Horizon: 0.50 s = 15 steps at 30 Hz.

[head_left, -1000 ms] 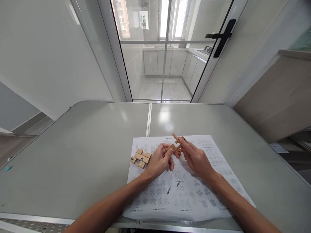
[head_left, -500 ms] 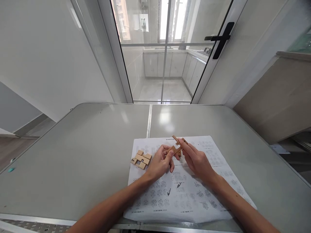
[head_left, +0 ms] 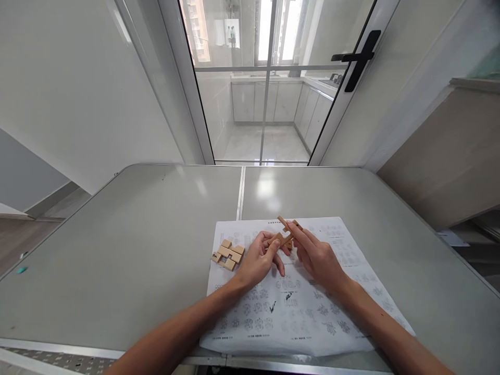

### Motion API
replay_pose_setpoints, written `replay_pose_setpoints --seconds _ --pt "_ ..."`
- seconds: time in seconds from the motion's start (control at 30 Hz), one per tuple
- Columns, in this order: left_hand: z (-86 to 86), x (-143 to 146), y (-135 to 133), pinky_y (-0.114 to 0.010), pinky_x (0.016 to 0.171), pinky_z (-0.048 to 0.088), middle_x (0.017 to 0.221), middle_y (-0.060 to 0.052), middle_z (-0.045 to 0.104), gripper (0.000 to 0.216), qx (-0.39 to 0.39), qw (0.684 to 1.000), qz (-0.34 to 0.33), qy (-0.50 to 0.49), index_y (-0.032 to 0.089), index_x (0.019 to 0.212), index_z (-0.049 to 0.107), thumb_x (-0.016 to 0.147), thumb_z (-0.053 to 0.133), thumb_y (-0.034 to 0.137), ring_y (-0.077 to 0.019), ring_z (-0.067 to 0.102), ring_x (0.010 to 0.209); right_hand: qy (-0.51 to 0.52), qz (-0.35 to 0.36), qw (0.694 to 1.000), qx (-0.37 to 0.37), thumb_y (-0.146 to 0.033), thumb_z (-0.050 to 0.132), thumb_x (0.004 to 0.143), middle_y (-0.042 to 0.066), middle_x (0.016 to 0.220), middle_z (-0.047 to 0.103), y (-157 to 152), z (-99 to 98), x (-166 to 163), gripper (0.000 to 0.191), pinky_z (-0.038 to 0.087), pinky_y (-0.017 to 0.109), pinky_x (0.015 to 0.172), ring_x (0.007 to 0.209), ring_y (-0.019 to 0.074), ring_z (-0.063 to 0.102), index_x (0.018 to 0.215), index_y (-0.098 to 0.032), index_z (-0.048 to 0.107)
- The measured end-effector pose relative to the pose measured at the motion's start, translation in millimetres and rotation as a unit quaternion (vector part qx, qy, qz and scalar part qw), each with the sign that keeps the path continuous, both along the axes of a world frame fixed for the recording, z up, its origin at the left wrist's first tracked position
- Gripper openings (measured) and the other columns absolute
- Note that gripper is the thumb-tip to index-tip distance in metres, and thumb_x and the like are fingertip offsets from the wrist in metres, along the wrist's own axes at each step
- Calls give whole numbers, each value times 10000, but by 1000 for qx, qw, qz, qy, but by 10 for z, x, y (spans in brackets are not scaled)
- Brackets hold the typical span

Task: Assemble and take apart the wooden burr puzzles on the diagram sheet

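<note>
Both of my hands meet over a printed white sheet [head_left: 297,312] on the grey table. My left hand [head_left: 258,260] pinches one end of a small assembly of crossed wooden puzzle bars [head_left: 286,233]. My right hand [head_left: 318,258] grips the same assembly from the right, fingers closed around it. The bars stick out above my fingertips. A second cluster of notched wooden pieces [head_left: 227,253] lies flat on the sheet's left edge, just left of my left hand and untouched.
The grey folding table [head_left: 117,245] has a seam down its middle and a metal front edge. A small teal object [head_left: 21,270] lies at the far left. Behind the table stands a glass sliding door [head_left: 265,83]; a beige cabinet [head_left: 441,156] is at the right.
Both hands stay on the wooden assembly with only slight finger shifts. The view has moved a little.
</note>
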<state>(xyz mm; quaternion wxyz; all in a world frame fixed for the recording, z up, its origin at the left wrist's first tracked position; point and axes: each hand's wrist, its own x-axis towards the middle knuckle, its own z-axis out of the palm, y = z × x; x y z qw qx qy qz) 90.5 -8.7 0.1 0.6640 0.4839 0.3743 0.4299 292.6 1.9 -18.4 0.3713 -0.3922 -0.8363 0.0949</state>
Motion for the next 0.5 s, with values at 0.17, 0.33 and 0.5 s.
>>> replay_pose_setpoints --seconds 0.17,0.33,0.5 --pt "18 -3 2 -267 521 484 931 -21 706 531 -9 1000 10 3 197 1042 472 945 656 685 -117 667 474 9 -18 1000 -10 -67 405 1052 131 1343 693 -20 -36 -44 731 612 282 632 809 184 729 1711 -347 262" --pt "36 -4 -2 -257 513 467 931 -26 711 515 0 1000 18 11 195 1024 479 957 645 678 -104 650 463 39 -2 999 -25 -111 385 1082 131 1349 677 -11 -27 -63 679 565 269 555 693 147 684 1702 -366 278" --pt "50 33 -22 -251 500 463 940 -36 732 510 12 999 43 -5 199 1035 482 959 641 677 -95 623 457 154 -9 983 -98 -295 485 1112 76 1086 723 -22 27 -108 518 590 324 620 650 158 660 1622 -323 400"
